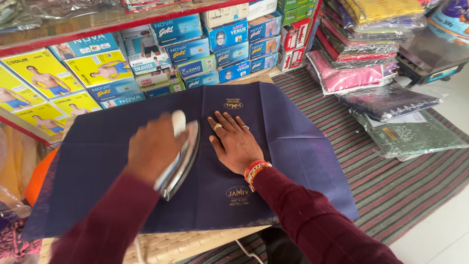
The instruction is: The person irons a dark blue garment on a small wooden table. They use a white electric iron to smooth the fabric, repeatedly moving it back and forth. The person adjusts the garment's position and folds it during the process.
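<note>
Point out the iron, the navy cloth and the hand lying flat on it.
iron [181,159]: head view, on its metal side.
navy cloth [293,142]: head view, on a bare stretch right of the hands.
right hand [235,143]: head view, on the back of the hand.

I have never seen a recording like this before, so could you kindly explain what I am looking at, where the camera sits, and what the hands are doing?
There is one picture, taken by a camera worn on a person's head and looking down at that person's own two bare hands; no machine is involved. Both arms wear dark red sleeves. The left hand grips the handle of a clothes iron, which rests on a dark blue cloth; the hand is blurred. The right hand lies flat on the cloth beside the iron, fingers spread, with rings and an orange wristband. The cloth is spread over a woven-topped table. Behind it stand shelves of stacked boxes. To the right, folded fabrics in clear packets lie on a striped mat.
</note>
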